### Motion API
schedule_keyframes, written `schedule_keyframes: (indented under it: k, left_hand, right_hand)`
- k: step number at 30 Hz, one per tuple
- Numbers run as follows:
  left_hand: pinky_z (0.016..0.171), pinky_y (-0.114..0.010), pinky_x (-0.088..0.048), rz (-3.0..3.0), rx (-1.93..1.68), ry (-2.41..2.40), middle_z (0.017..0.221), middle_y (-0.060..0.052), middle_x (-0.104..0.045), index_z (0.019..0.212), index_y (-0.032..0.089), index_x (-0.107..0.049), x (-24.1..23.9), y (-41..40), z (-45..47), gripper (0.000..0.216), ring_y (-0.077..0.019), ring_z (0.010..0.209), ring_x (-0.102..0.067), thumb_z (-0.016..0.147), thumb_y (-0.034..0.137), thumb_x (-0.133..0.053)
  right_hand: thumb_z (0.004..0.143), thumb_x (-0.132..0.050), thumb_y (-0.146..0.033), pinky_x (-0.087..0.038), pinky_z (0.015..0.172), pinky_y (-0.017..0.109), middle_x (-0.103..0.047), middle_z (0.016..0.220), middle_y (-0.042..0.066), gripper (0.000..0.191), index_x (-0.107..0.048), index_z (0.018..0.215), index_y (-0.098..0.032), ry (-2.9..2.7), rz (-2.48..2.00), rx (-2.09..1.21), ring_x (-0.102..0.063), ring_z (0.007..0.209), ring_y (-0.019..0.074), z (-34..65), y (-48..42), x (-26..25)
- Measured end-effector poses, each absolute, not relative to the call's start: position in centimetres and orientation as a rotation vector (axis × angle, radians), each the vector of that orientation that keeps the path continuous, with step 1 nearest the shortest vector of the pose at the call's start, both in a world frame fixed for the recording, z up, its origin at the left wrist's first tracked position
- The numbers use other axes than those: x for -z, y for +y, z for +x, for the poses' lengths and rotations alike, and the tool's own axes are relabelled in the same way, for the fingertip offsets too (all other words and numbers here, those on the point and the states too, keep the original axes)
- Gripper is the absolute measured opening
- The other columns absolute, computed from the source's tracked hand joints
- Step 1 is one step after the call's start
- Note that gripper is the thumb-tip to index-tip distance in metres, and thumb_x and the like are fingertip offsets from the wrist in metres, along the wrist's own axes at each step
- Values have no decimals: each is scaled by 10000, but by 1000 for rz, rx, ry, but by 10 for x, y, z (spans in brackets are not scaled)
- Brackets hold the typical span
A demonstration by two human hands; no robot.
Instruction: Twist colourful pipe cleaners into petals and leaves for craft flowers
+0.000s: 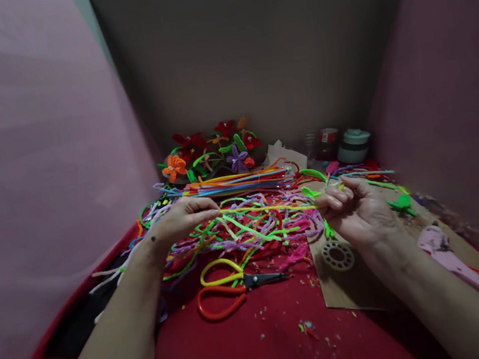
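Observation:
A yellow pipe cleaner (266, 208) is stretched level between my two hands. My left hand (182, 219) pinches its left end between thumb and fingertips. Curled fingers of my right hand (356, 207) close round the other end, which they partly hide. Below the strand spreads a tangle of green, purple and orange pipe cleaners (248, 235). Scissors (237, 285) with one yellow and one red handle lie on the red cloth (264, 344), blades pointing right. Under my right hand, a ring-shaped spool with holes (338, 256) rests on a cardboard sheet (355, 294).
Pipe-cleaner flowers (212, 150) stand at the back, behind a bundle of straight coloured pipe cleaners (240, 183). A lidded jar (354, 145) and a red-labelled container (328, 141) are at the back right. A pink tool (469, 271) lies beside my right forearm. Pink walls close both sides.

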State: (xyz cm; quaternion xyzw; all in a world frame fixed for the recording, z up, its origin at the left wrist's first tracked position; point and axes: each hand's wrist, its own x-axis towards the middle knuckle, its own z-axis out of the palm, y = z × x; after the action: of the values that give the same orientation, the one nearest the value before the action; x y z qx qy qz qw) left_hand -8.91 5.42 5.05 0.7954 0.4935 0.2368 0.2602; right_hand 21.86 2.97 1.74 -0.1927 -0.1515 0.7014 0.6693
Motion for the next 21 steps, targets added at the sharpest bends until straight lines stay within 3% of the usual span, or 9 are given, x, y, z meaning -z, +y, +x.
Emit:
schedule_keyframes:
  k: [6, 21]
  left_hand:
    - [527, -178, -360, 2288, -713, 1411, 590, 9, -551, 681, 142, -651, -49, 54, -87, 283, -89, 571, -453, 719, 414, -580]
    - [525, -178, -352, 2150, -744, 1359, 581, 17, -529, 661, 141, -636, -52, 49, -80, 262, -86, 570, -442, 695, 397, -591]
  right_hand:
    - [708, -438, -135, -272, 343, 199, -227, 376, -85, 338, -170, 513, -200, -441, -513, -1508, -186, 321, 53, 215, 28, -20]
    - [718, -431, -134, -219, 321, 196, -199, 356, -97, 336, -170, 517, -199, -345, -509, -1480, -126, 311, 49, 225, 26, -28]
